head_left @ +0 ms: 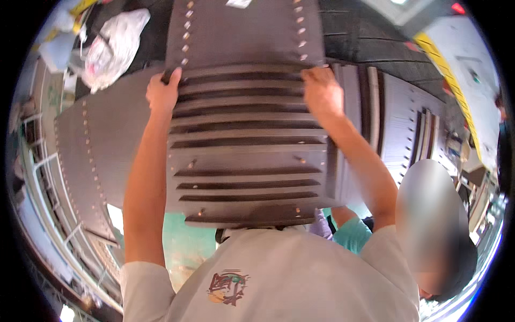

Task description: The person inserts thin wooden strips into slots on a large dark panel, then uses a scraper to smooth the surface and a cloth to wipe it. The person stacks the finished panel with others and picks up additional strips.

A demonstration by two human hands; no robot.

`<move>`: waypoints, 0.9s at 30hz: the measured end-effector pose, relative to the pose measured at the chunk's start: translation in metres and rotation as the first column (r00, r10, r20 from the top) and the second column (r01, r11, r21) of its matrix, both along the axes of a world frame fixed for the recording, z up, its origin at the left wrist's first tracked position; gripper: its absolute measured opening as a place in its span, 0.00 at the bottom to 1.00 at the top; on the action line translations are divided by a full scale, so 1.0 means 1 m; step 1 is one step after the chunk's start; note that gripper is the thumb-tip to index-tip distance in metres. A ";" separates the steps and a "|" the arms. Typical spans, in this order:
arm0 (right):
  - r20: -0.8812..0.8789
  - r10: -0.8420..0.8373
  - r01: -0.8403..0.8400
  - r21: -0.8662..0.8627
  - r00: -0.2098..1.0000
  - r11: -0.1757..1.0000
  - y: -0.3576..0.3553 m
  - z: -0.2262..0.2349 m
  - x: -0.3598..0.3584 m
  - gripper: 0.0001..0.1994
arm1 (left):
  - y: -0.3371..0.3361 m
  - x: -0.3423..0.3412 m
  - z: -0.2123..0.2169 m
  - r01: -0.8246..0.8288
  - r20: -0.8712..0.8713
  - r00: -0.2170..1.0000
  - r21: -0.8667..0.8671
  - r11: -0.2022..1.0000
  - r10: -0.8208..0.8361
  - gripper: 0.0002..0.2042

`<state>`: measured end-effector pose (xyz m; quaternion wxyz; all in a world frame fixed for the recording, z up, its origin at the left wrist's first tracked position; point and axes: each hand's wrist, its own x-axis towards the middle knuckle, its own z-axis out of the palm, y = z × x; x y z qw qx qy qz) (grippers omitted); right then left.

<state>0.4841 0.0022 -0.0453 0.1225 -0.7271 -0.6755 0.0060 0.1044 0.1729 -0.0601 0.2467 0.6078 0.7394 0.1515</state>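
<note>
A stack of dark brown wooden slats and panels (247,155) lies in front of me, its edges stepped one over the other. My left hand (162,91) grips the far left corner of the upper panel (244,32), which carries rows of small pale pegs. My right hand (322,91) is closed on the far right edge of the same stack. Both arms reach forward from my pale shirt at the bottom.
Another dark panel with pegs (91,145) lies to the left. More slats and panels (397,123) stand at the right. A crumpled white plastic bag (110,48) lies at the upper left. Another person (434,231) is at the lower right. A metal rail (48,204) runs along the left.
</note>
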 end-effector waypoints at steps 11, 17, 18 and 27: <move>-0.062 -0.640 0.638 0.195 0.766 0.745 -0.104 0.012 0.109 0.17 | -0.007 -0.006 0.002 -0.184 0.395 0.895 -0.094 0.978 0.206 0.30; -0.152 -0.718 0.716 -0.077 0.680 0.694 -0.145 0.012 0.108 0.21 | -0.008 -0.013 -0.007 -0.145 0.156 0.979 0.058 0.988 0.135 0.28; -0.174 -0.720 0.720 -0.073 0.672 0.690 -0.150 0.010 0.112 0.20 | -0.011 -0.008 -0.004 -0.148 0.236 0.962 0.023 0.989 0.139 0.28; -0.537 -0.532 0.535 -0.167 0.655 0.828 -0.125 0.065 0.087 0.21 | -0.043 -0.080 0.057 -0.657 0.890 0.253 -0.128 0.743 0.378 0.25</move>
